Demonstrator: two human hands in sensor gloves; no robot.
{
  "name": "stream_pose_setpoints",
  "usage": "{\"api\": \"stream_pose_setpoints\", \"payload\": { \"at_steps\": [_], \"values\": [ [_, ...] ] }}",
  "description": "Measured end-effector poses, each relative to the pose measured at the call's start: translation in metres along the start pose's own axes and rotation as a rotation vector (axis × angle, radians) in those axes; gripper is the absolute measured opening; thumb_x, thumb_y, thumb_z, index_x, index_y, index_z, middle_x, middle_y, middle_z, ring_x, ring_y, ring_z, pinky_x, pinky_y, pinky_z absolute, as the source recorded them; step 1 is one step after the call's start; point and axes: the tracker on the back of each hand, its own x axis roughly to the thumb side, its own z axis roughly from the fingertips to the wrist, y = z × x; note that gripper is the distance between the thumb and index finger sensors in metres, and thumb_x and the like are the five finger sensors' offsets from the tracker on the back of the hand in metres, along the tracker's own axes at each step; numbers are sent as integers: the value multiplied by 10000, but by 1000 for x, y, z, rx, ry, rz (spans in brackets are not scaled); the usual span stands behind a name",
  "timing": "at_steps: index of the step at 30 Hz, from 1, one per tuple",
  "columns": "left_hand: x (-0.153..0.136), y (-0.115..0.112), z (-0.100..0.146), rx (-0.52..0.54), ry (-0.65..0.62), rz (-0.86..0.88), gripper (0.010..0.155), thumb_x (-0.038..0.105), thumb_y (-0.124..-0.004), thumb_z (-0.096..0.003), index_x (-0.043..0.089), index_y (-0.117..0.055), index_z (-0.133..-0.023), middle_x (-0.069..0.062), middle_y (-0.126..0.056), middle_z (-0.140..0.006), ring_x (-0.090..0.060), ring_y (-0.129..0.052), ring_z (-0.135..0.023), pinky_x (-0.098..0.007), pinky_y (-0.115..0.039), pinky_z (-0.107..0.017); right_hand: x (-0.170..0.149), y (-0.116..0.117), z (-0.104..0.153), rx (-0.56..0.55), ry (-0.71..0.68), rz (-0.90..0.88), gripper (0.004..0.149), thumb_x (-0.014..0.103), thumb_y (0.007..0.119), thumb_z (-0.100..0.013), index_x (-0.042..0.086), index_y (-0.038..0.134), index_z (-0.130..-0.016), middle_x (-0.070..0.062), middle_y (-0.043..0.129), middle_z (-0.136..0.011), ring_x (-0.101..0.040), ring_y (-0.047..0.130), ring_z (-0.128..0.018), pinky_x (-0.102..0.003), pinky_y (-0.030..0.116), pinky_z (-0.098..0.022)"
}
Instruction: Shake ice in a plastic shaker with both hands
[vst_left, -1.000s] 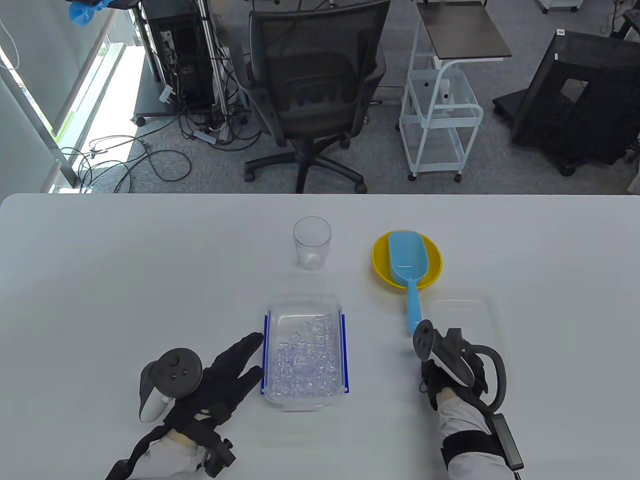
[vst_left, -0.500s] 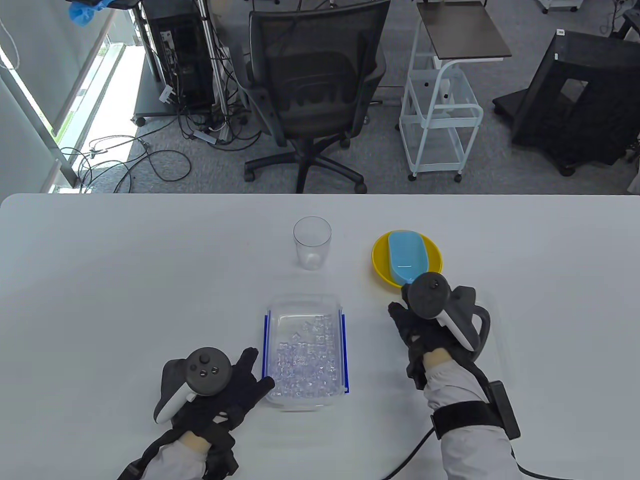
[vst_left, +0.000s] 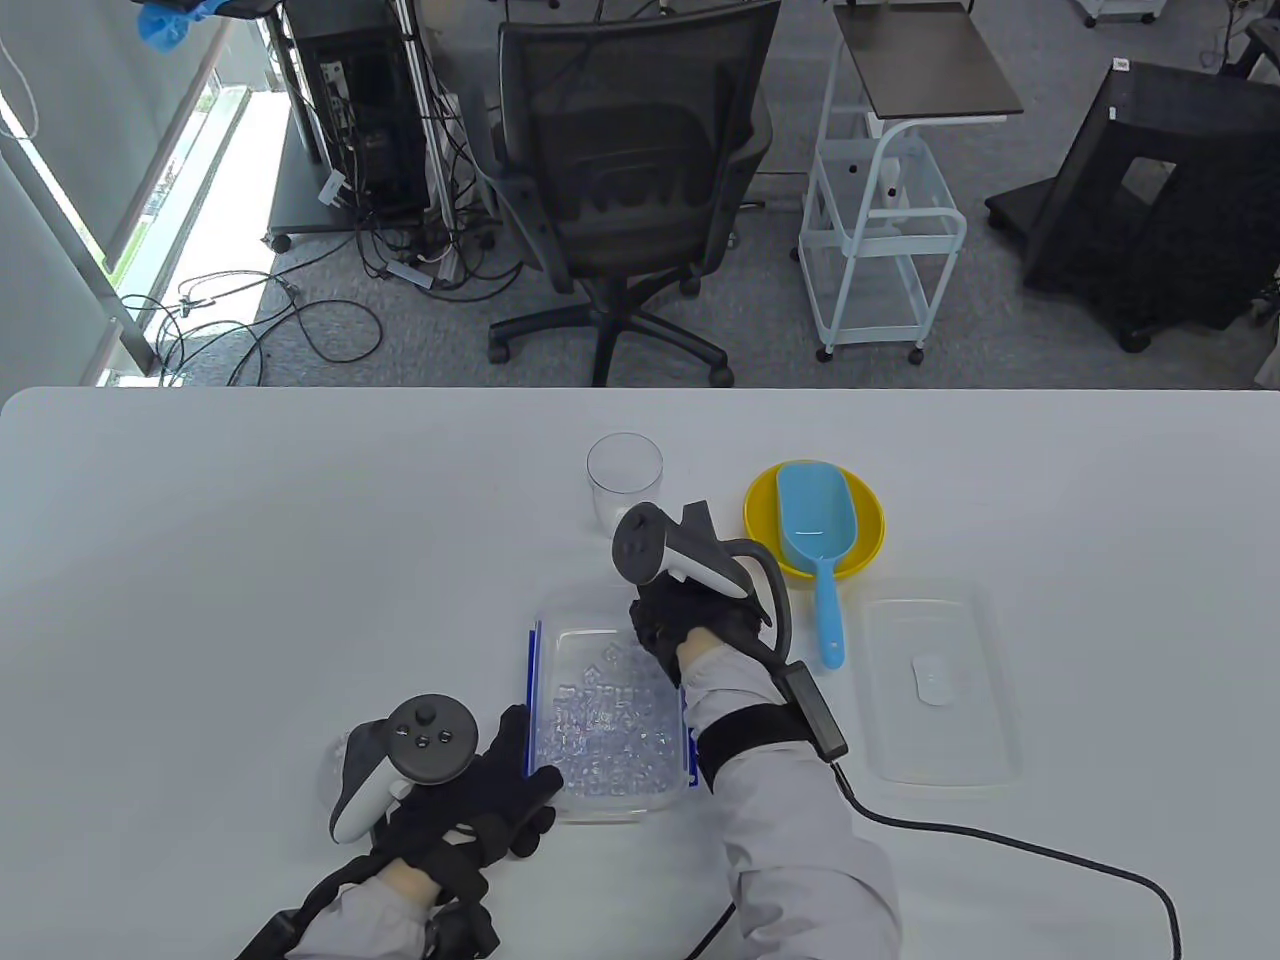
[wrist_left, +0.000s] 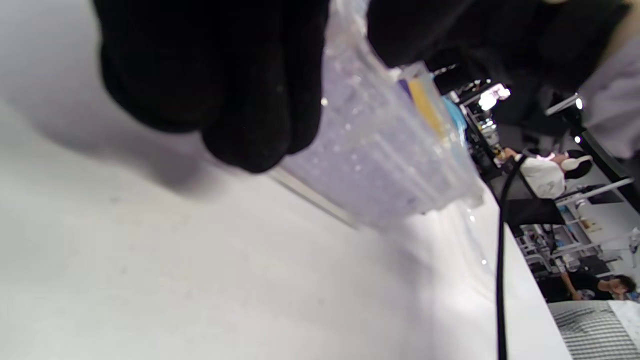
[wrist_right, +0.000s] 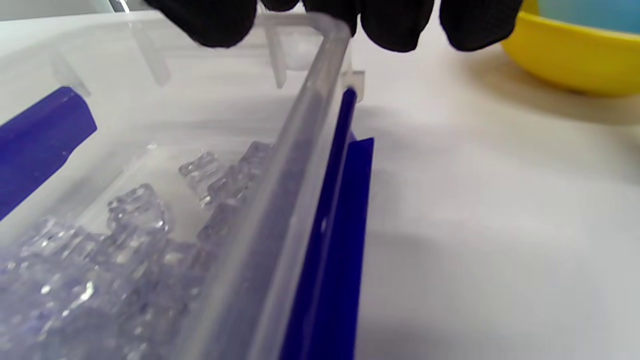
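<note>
A clear plastic container (vst_left: 600, 612) with blue side clips holds loose ice cubes (vst_left: 610, 722) at the table's front middle. My left hand (vst_left: 520, 790) grips its near-left corner. In the left wrist view the fingers (wrist_left: 225, 75) and thumb pinch the container's wall (wrist_left: 380, 165). My right hand (vst_left: 662, 625) lies over the far-right corner. In the right wrist view its fingertips (wrist_right: 395, 25) hang at the rim of the container (wrist_right: 280, 200), above the ice (wrist_right: 125, 235). Whether they grip it is not visible.
A clear cup (vst_left: 624, 485) stands just beyond the container. A yellow bowl (vst_left: 868, 515) holds a blue scoop (vst_left: 815, 520) at the right. The container's clear lid (vst_left: 935, 680) lies flat further right. A cable (vst_left: 1000, 850) trails from my right wrist.
My right hand has moved left from the scoop handle to the container's far-right corner. My left hand has slid in and taken hold of the near-left corner.
</note>
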Motion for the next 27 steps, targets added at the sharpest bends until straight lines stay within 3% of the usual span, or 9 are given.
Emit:
{"api": "stream_pose_setpoints", "payload": {
  "at_steps": [1, 5, 10, 16, 20, 23, 27],
  "values": [
    [-1, 0, 0, 2, 1, 23, 783, 356, -698, -688, -83, -246, -1154, -229, -995, -757, -302, -1060, -575, -474, -936, -436, 1, 4, -4, 29, 3, -2, 604, 230, 707, -546, 102, 408, -1055, -257, 469, -1076, -531, 587, -932, -684, 591, -631],
    [-4, 2, 0, 8, 2, 78, 762, 331, -711, -682, -72, -273, -1157, -212, -1001, -734, -277, -1063, -554, -455, -939, -427, 3, 4, -4, -97, 43, 38, 523, 163, 718, -529, 138, 547, -1023, -239, 640, -1011, -462, 784, -821, -628, 686, -591],
    [-5, 7, 4, 49, 32, 94, 712, 303, -706, -681, -15, -316, -1185, -208, -984, -720, -246, -1033, -530, -440, -919, -428, -5, -3, 5, -135, 94, 5, 482, 173, 747, -511, 143, 652, -983, -227, 770, -917, -412, 886, -716, -585, 774, -522],
    [-3, 29, 15, 242, 11, 58, 688, 319, -676, -693, 29, -315, -1203, -220, -919, -767, -258, -957, -572, -476, -856, -483, -32, -25, 43, -189, 120, -102, 526, 217, 824, -488, 114, 668, -980, -209, 816, -842, -366, 936, -603, -526, 824, -449],
    [-6, 42, 22, 385, -10, 69, 665, 340, -663, -698, 30, -356, -1200, -211, -882, -789, -257, -919, -590, -487, -823, -508, -50, -25, 69, -196, 82, -218, 534, 258, 876, -461, 87, 725, -943, -201, 872, -745, -311, 992, -452, -453, 873, -341],
    [-9, 46, 25, 427, -54, 152, 682, 341, -656, -699, 39, -313, -1205, -238, -790, -880, -296, -854, -689, -530, -766, -574, -62, -14, 83, -180, 59, -335, 540, 267, 881, -461, 44, 726, -927, -202, 864, -706, -276, 1014, -403, -415, 897, -299],
    [-20, 45, 20, 364, -142, 399, 664, 321, -630, -703, 113, -274, -1223, -347, -499, -1101, -472, -618, -918, -668, -612, -682, -76, 12, 99, -168, 88, -610, 555, 265, 899, -461, -18, 723, -904, -229, 846, -658, -269, 1028, -353, -387, 918, -245]
  ]
}}
